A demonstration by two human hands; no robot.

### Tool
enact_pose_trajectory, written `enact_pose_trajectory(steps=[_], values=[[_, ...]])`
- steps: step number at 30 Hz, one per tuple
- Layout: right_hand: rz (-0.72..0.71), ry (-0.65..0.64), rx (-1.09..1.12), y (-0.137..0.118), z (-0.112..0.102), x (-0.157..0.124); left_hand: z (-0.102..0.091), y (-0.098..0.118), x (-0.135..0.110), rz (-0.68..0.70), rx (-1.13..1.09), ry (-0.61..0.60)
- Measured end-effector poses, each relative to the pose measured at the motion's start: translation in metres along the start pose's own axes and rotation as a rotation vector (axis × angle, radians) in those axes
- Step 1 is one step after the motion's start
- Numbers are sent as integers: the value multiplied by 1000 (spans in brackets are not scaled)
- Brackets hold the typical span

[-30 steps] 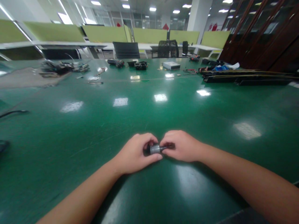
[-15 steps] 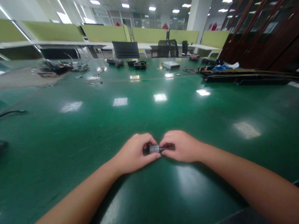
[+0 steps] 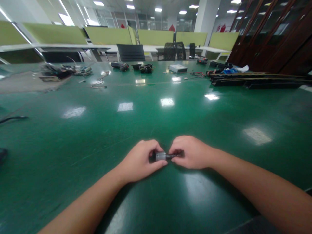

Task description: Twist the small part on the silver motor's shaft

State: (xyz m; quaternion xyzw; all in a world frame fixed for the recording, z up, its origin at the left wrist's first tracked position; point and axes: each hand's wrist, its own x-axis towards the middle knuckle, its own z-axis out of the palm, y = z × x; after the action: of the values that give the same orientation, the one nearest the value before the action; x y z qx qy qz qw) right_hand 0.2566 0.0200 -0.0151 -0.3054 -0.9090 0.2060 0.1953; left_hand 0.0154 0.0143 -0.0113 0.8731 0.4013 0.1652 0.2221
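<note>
A small silver-and-black cylinder [image 3: 161, 156] lies level just above or on the green table, its exact kind too small to tell. My left hand [image 3: 143, 161] is closed around it, thumb in front and fingers behind, covering its black left end. From the right end sticks a thin dark stem [image 3: 169, 156]. The fingertips of my right hand [image 3: 188, 152] pinch this stem farther along, and its far end is hidden in them. A short stretch of stem shows between the two hands.
The glossy green table [image 3: 97, 130] reflects ceiling lights. Along its far side are a power drill [image 3: 120, 66], black parts [image 3: 145, 67], a silver box [image 3: 177, 68] and long black rails [image 3: 268, 84]. Tangled electronics [image 3: 65, 70] lie far left; a black cable [image 3: 13, 119] enters from the left.
My right hand has shifted slightly right along the stem, so a bit more of it shows. The left hand and the cylinder stay nearly in place.
</note>
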Motion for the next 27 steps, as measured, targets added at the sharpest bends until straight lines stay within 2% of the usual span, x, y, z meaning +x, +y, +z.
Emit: enact_pose_trajectory(steps=[10,17,20,27], values=[[38,-52,9,-1,-9,-2,-1,0,-1,-10,4,-13],[215,-228,83,12,-32,-12,-2,1,-1,-19,-18,-18],[278,-251,116,17,-38,-14,-2,1,-2,-23,-16,-17],[233,-234,150,12,-31,-9,-3,2,-3,-19,-11,-8]])
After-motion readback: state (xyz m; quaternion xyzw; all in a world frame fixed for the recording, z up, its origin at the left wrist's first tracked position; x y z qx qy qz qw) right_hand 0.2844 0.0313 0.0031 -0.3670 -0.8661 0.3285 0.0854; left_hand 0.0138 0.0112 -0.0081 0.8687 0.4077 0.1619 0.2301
